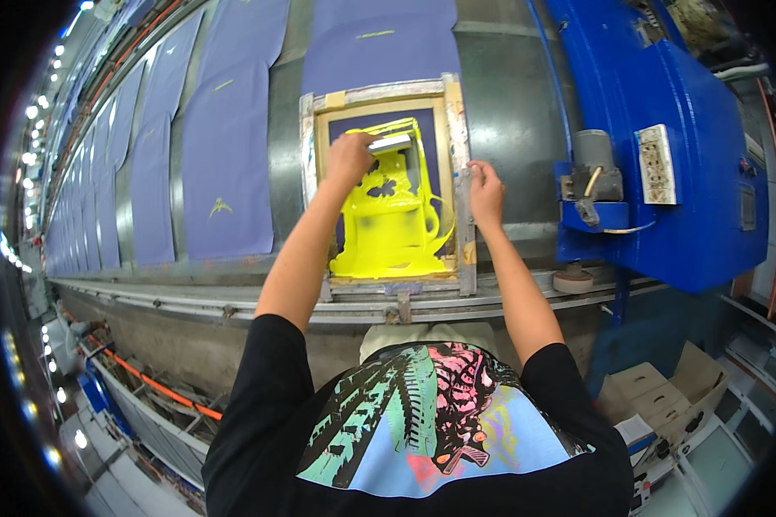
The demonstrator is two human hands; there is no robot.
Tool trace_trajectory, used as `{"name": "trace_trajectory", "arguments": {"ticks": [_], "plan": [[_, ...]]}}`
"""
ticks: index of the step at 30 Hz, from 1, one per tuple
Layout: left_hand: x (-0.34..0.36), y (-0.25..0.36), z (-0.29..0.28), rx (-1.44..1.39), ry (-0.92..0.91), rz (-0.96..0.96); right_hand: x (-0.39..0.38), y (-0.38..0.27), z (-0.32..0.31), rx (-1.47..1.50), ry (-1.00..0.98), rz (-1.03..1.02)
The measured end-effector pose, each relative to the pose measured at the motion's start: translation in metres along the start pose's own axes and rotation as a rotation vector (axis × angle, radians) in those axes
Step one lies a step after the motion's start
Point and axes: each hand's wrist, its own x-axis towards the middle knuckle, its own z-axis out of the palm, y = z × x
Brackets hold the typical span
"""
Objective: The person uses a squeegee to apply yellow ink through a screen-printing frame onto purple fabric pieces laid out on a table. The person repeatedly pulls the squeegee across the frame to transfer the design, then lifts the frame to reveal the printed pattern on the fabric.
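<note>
A screen-printing frame lies on the long table in front of me, over a purple fabric panel. Bright yellow ink covers much of its mesh, thick toward the near end and patchy toward the far end. Near the far end, my left hand is closed on a squeegee, which lies crosswise in the ink. My right hand is at the frame's right side, with curled fingers gripping its outer edge; part of the fingertips is hard to make out.
Purple fabric panels, some with small yellow prints, lie in rows to the left and beyond the frame. A metal rail runs along the table's near edge. A large blue machine with a motor stands right. Cardboard boxes sit lower right.
</note>
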Motion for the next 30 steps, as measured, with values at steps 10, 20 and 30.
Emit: {"name": "trace_trajectory", "arguments": {"ticks": [10,20,30], "plan": [[-0.194,0.027,0.039,-0.191,0.126,0.286,0.003,0.005,-0.020,-0.159,0.018,-0.143],[-0.197,0.063,0.030,-0.251,-0.075,0.295,0.021,-0.013,-0.061,-0.023,0.093,-0.051],[-0.174,0.024,0.040,-0.370,-0.078,0.232,0.031,0.016,-0.010,-0.015,0.073,-0.034]]}}
